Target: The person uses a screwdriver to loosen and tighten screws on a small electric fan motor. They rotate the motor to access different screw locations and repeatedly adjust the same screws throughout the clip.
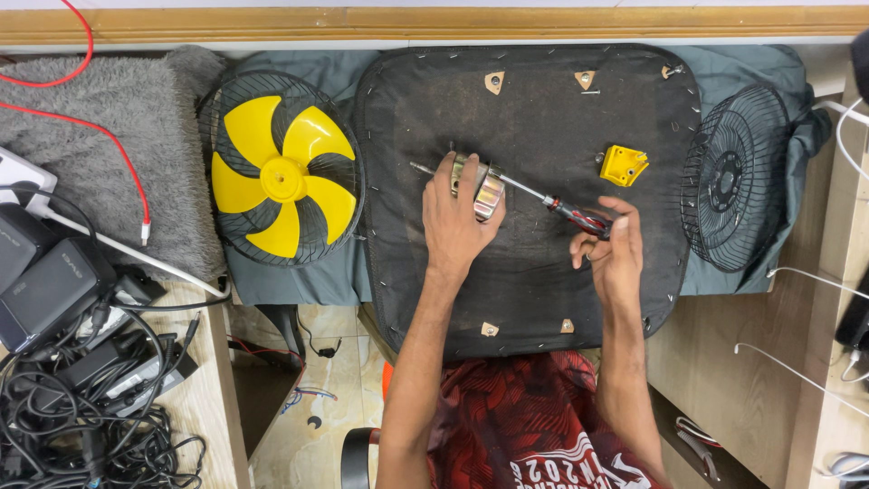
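My left hand grips a small metal fan motor with a thin shaft sticking out to the left. It rests on a black padded board. My right hand holds a screwdriver by its red and black handle. The steel blade runs up-left, and its tip meets the motor. A yellow plastic part lies on the board, up and right of the screwdriver.
A yellow fan blade sits in a black wire guard at the left. A second wire guard lies at the right. Grey fuzzy cloth, black adapters and tangled cables fill the left side. White cables trail at the right.
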